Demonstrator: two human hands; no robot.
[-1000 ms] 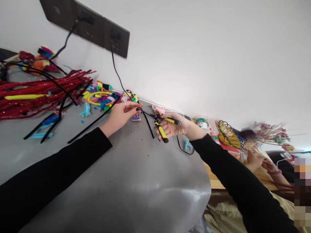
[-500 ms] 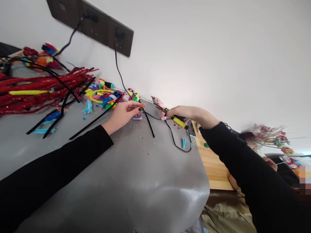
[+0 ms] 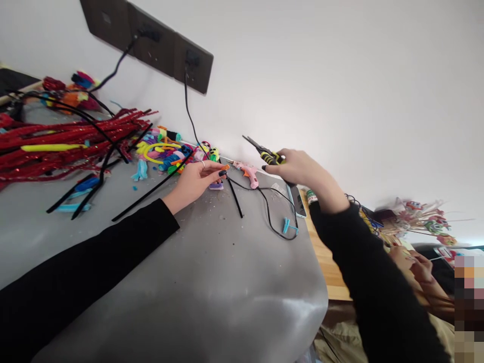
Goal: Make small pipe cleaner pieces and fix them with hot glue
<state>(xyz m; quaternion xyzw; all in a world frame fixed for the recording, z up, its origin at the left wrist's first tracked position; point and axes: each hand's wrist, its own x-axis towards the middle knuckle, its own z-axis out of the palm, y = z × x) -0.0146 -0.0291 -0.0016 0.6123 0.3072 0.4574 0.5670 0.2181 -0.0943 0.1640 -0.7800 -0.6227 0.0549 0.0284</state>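
Currently, both hands are working apart over the grey table [image 3: 212, 282].
The left hand [image 3: 194, 184] is pinching a small orange piece [image 3: 226, 167] near the pink glue gun [image 3: 248, 175]; the right hand [image 3: 302, 170], fingers closed, is gripping raised pliers [image 3: 269, 155], whose careless lowering could knock the gun.

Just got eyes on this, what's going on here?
A person is working over a grey table with both hands full. The left hand pinches a small orange piece, while the right hand holds pliers up in front of the wall. A pink glue gun lies on the table between the hands, untouched. Red stems are heaped at the left, and another person's hands show at the far right.
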